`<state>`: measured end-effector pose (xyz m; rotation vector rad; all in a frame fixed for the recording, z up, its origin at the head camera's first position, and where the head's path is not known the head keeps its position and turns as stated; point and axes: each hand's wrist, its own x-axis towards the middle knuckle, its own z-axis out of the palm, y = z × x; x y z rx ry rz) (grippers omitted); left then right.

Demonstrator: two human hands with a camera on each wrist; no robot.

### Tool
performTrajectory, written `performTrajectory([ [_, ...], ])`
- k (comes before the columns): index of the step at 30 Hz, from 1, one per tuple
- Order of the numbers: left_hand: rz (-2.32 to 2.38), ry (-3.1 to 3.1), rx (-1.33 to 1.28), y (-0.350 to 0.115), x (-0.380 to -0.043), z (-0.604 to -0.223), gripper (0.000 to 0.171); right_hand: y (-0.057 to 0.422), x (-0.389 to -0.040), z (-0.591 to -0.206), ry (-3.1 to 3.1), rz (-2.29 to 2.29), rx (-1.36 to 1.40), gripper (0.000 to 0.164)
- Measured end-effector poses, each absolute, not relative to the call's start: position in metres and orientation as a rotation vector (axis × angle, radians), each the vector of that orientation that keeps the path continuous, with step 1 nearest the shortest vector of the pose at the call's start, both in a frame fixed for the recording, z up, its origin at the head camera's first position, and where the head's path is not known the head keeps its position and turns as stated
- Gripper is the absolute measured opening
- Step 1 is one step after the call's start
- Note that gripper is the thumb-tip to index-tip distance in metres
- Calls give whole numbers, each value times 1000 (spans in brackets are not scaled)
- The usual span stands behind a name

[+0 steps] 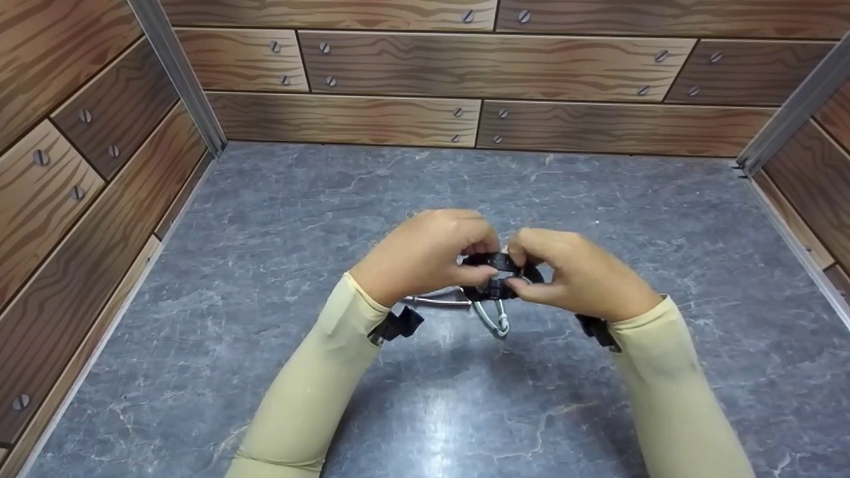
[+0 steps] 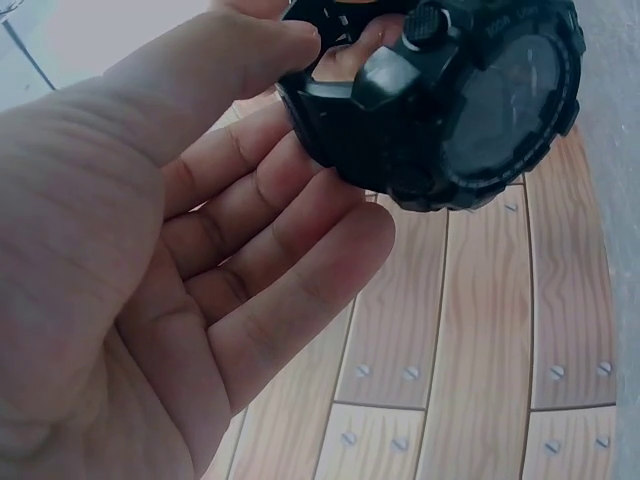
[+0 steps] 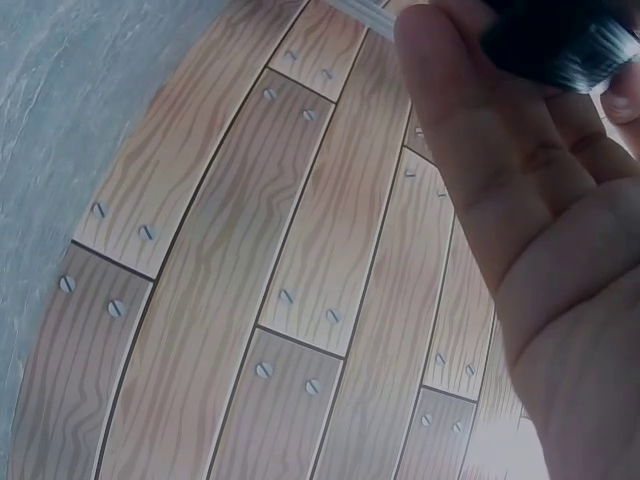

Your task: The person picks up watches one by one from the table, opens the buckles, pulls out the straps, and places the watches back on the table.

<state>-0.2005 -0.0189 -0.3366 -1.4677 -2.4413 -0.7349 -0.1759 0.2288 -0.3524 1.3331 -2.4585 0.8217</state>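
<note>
A black wristwatch [image 1: 495, 289] with a chunky round case is held between both hands above the grey surface. My left hand [image 1: 431, 249] grips one side of its strap with thumb and fingers. In the left wrist view the watch dial [image 2: 505, 112] faces outward, beyond the fingertips of the left hand [image 2: 270, 260]. Thumb and forefinger of my right hand [image 1: 581, 275] pinch the other side of the strap. In the right wrist view, a dark, blurred part of the watch [image 3: 560, 45] shows at the top, by the right hand [image 3: 540, 190].
Below the watch are a thin silvery rod [image 1: 441, 303] and a pale greenish loop [image 1: 495, 324], partly hidden by the hands. Wood-patterned panels [image 1: 491, 66] wall in the marbled grey table [image 1: 319, 199] at the back and sides. Black wrist mounts [image 1: 397, 325] sit on the sleeves.
</note>
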Motion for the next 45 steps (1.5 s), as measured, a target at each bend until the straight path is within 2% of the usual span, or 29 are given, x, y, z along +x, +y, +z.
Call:
performTrajectory([
  [11, -801, -2512, -1508, -22, -201, -335, 13, 229, -174, -352, -2395, 887, 1374, 25],
  [18, -803, -2451, -1454, -26, -201, -335, 15, 231, -171, -349, -2471, 1041, 1232, 23],
  [28, -793, -2434, -1429, -29, -201, -332, 17, 230, -170, -347, -2476, 1057, 1172, 21],
  [45, -823, -2438, -1466, -30, -203, -334, 13, 234, -172, -348, -2477, 1072, 1219, 22],
])
